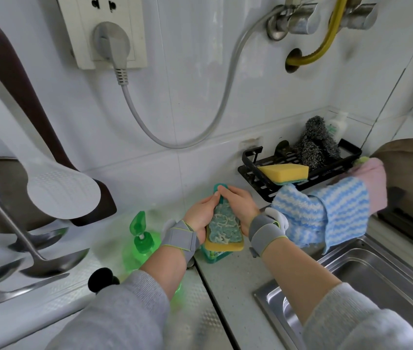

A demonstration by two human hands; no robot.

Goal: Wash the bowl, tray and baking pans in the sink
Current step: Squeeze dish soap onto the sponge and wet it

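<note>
Yellow-backed sponge (223,229), its blue face laced with detergent, sits left of the sink (367,269); left hand (198,216) and right hand (241,207) both grip it. Bowl, tray and pans aren't visible. Squeezing hard here could drip suds onto the bench (235,279).

The sponge (224,229) is yellow with a blue-green rough side facing up, smeared with white foam. It is held up above the table, beside the shiny steel sink (367,269), which sits at the right.
</note>
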